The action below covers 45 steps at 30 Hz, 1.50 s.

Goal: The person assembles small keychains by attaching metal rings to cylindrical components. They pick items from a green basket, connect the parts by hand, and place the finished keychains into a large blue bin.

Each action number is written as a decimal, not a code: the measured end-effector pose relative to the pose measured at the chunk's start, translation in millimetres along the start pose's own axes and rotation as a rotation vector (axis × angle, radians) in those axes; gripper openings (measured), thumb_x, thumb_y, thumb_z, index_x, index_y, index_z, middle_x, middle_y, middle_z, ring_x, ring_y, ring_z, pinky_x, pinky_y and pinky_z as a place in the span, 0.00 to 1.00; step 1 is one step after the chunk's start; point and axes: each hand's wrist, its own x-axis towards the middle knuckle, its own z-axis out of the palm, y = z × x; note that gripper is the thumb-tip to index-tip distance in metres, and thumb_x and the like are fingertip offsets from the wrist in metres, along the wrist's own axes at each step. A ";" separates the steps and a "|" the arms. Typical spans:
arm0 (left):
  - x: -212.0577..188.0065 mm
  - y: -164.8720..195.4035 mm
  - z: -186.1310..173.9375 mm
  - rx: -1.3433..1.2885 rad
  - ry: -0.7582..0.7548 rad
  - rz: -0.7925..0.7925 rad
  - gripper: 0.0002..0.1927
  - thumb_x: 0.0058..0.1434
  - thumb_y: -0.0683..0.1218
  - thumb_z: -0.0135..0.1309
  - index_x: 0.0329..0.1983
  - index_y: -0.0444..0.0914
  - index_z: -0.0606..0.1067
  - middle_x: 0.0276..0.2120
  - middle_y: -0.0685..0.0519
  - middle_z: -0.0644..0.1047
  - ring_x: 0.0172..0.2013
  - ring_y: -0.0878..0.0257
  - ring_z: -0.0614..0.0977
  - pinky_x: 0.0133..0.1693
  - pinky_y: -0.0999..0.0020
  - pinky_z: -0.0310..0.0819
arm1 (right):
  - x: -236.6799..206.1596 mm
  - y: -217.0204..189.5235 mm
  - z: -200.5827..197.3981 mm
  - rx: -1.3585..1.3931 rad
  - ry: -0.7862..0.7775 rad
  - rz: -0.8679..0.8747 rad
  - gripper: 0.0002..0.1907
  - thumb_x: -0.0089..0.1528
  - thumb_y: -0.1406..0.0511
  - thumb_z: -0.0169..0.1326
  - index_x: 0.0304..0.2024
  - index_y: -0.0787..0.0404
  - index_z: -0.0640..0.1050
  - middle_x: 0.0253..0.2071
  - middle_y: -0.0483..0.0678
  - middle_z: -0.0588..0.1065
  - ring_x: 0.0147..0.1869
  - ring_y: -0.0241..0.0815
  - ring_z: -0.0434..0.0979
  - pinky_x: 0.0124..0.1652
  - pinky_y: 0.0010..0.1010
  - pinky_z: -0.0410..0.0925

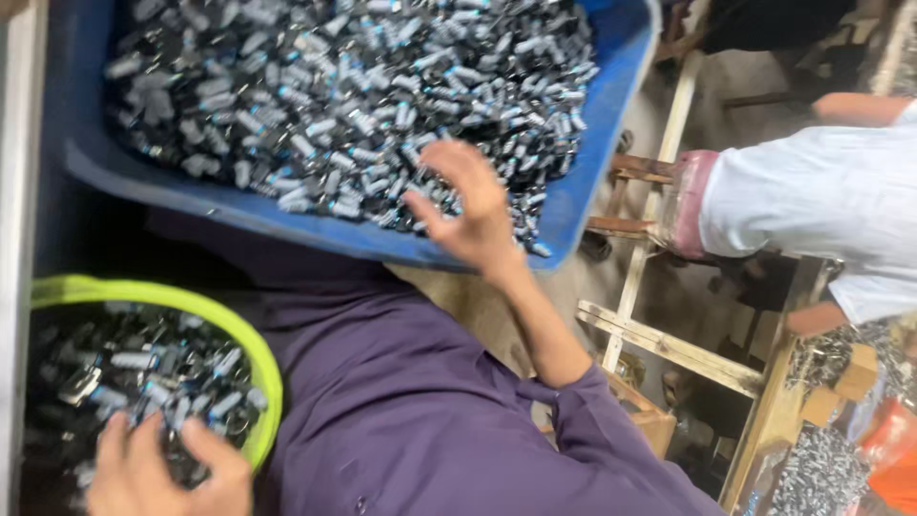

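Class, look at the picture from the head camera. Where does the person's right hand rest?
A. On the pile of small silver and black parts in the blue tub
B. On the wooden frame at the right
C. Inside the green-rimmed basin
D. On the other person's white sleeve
A: the right hand lies spread on the small parts near the front edge of the blue tub, while the left hand is in the green-rimmed basin.

The right hand [475, 212] lies with fingers spread on small silver-and-black metal cylinders [344, 96] heaped in a blue plastic tub [611, 115]. The left hand [158, 468] rests on similar pieces in a round lime-green plastic basin [239, 334]. Another person's white sleeve [821, 191] shows at right.
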 end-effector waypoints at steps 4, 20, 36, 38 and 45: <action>49.3 46.2 4.2 -0.297 -0.112 0.114 0.06 0.68 0.37 0.61 0.47 0.33 0.78 0.49 0.47 0.80 0.48 0.52 0.82 0.52 0.61 0.77 | 27.0 91.3 -59.9 -0.278 -0.039 0.079 0.42 0.48 0.60 0.79 0.60 0.62 0.73 0.63 0.58 0.71 0.71 0.61 0.67 0.70 0.46 0.62; 192.8 275.1 170.2 -0.356 -0.444 0.560 0.46 0.42 0.47 0.68 0.67 0.43 0.66 0.67 0.35 0.61 0.65 0.37 0.62 0.51 0.43 0.69 | 16.9 117.2 -53.9 -0.225 -0.191 0.624 0.74 0.37 0.48 0.76 0.77 0.60 0.51 0.75 0.76 0.44 0.76 0.75 0.53 0.69 0.48 0.60; 214.9 323.3 207.5 0.228 -0.497 0.553 0.46 0.51 0.49 0.64 0.74 0.53 0.59 0.64 0.36 0.61 0.61 0.32 0.65 0.13 0.66 0.76 | 8.7 123.3 -34.1 -0.190 -0.097 0.550 0.70 0.31 0.58 0.78 0.74 0.52 0.58 0.76 0.67 0.51 0.77 0.71 0.54 0.70 0.52 0.59; 218.3 325.4 206.0 0.167 -0.563 0.494 0.48 0.49 0.48 0.64 0.73 0.58 0.57 0.64 0.37 0.61 0.58 0.32 0.66 0.13 0.63 0.78 | 17.3 125.0 -35.4 -0.157 -0.081 0.557 0.67 0.33 0.57 0.78 0.73 0.52 0.60 0.75 0.65 0.54 0.75 0.69 0.60 0.68 0.49 0.63; 218.9 308.6 188.6 -0.078 -0.360 0.572 0.36 0.57 0.46 0.61 0.70 0.56 0.65 0.60 0.38 0.66 0.60 0.32 0.69 0.24 0.62 0.79 | 18.6 114.1 -38.6 -0.178 -0.059 0.571 0.59 0.30 0.61 0.75 0.65 0.56 0.68 0.71 0.65 0.57 0.68 0.70 0.66 0.63 0.49 0.66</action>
